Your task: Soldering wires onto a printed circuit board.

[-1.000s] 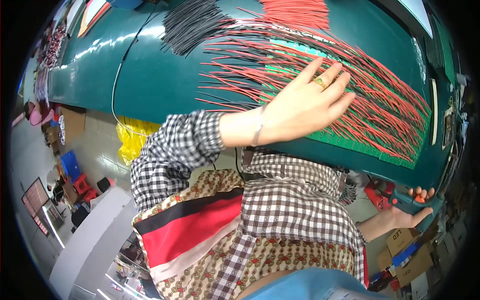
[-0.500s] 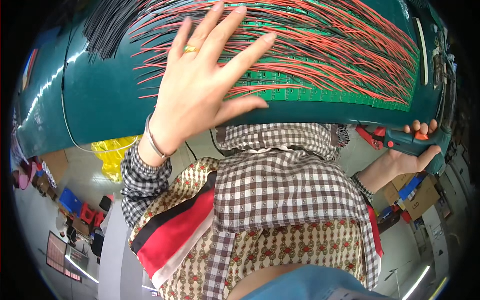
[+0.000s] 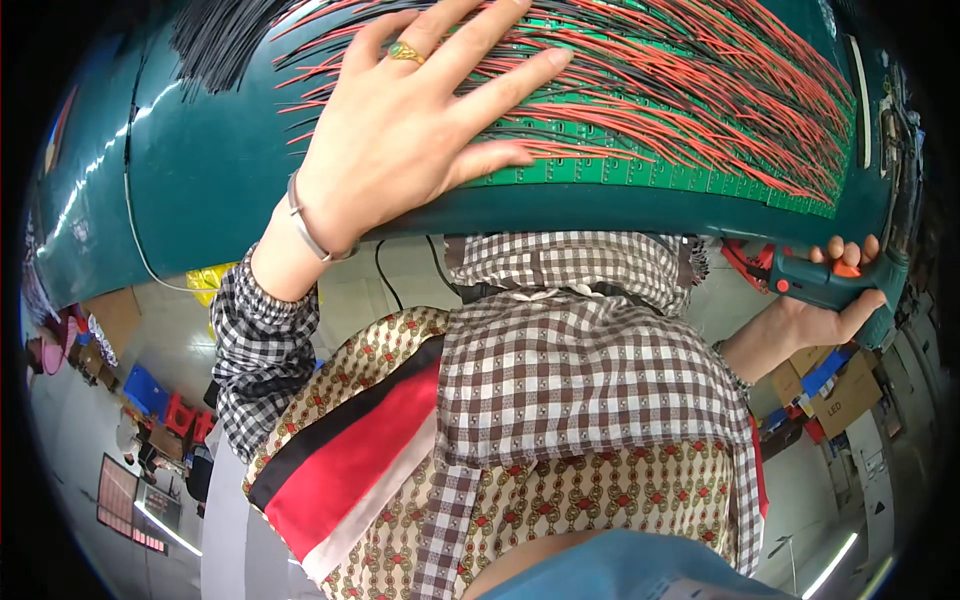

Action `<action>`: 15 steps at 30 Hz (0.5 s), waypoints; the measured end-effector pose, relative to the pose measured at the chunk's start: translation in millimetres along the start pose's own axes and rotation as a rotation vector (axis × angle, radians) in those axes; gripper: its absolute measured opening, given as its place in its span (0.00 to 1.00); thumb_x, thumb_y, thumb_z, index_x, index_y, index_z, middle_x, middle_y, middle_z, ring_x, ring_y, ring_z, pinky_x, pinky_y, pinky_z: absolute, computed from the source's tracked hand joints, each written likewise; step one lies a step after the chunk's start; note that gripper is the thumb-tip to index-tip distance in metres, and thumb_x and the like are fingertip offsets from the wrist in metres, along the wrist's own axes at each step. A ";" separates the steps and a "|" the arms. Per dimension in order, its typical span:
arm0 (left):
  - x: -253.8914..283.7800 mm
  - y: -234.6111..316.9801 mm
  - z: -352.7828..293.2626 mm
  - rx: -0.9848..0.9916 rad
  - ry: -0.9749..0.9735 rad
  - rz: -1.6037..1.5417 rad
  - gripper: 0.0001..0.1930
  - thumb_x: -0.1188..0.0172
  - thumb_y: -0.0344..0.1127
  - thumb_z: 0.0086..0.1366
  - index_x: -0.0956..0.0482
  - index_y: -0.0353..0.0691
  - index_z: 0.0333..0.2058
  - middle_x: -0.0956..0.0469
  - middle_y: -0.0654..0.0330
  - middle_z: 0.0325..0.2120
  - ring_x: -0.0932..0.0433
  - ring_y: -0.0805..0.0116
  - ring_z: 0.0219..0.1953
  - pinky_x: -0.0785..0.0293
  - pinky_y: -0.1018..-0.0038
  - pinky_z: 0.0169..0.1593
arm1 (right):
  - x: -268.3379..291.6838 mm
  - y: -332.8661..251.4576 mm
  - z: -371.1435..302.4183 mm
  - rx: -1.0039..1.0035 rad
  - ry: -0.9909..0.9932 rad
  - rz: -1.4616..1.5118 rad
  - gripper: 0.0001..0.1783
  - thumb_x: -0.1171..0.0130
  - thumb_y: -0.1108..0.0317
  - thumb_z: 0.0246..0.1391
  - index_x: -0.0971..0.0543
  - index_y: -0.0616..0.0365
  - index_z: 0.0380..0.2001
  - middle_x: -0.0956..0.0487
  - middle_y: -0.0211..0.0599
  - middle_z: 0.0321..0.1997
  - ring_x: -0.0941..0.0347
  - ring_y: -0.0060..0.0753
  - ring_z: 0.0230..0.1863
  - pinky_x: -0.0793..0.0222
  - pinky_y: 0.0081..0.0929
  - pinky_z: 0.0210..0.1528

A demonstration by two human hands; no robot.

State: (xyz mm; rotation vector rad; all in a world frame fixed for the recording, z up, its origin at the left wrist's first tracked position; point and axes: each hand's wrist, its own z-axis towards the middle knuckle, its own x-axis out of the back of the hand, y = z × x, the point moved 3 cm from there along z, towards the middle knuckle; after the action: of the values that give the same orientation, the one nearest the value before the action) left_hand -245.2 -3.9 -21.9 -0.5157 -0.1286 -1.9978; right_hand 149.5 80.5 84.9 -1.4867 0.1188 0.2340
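Note:
My left hand (image 3: pixel 390 140) lies spread over the left part of a sheet of green circuit boards (image 3: pixel 600 172) on the table. Its fingers rest across rows of thin red and black wires (image 3: pixel 690 110) that cover the boards. A ring and a bracelet are on this hand. At the right, just off the table's near edge, my right hand (image 3: pixel 805 325) grips a dark green pistol-shaped power tool (image 3: pixel 815 285) with an orange trigger and a red button. The tool's front end is partly lost against a red object behind it, so its exact kind is unclear.
A bundle of black wires (image 3: pixel 215 45) lies on the dark green table (image 3: pixel 200 190) at the far left. A white strip (image 3: pixel 860 100) sits near the right edge. A pale cable (image 3: pixel 145 250) hangs over the left edge. Cardboard boxes (image 3: pixel 840 390) stand at lower right.
My left hand has moved a little farther over the boards, its thumb now closer to the wires. The view has shifted slightly. My right hand still holds the power tool.

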 end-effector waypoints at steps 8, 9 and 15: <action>57.2 11.2 49.5 0.360 -0.841 -0.187 0.30 0.36 0.44 0.54 0.29 0.54 0.58 0.33 0.58 0.61 0.34 0.56 0.62 0.39 0.55 0.62 | -5.4 1.5 -2.2 -0.066 -0.099 0.090 0.35 0.48 0.46 0.61 0.35 0.65 0.59 0.28 0.35 0.41 0.33 0.34 0.45 0.30 0.30 0.41; 64.3 8.4 55.5 0.385 -0.794 -0.179 0.27 0.34 0.39 0.52 0.24 0.50 0.54 0.29 0.57 0.58 0.29 0.56 0.58 0.34 0.58 0.59 | -5.3 3.7 -3.1 -0.075 -0.113 0.105 0.35 0.48 0.46 0.62 0.35 0.65 0.59 0.28 0.35 0.41 0.33 0.34 0.45 0.29 0.30 0.41; 114.0 -48.8 68.0 0.794 -0.437 0.007 0.14 0.37 0.23 0.56 0.18 0.37 0.43 0.18 0.58 0.38 0.19 0.66 0.40 0.25 0.75 0.45 | 9.5 16.7 -3.1 0.014 -0.043 0.018 0.33 0.53 0.48 0.64 0.35 0.68 0.58 0.26 0.40 0.39 0.28 0.35 0.42 0.22 0.26 0.34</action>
State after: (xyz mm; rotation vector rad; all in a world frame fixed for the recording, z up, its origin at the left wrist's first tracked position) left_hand -311.2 -54.2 92.6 -0.4092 -1.1293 -1.6186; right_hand 155.2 79.4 66.3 -1.4662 0.0991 0.2783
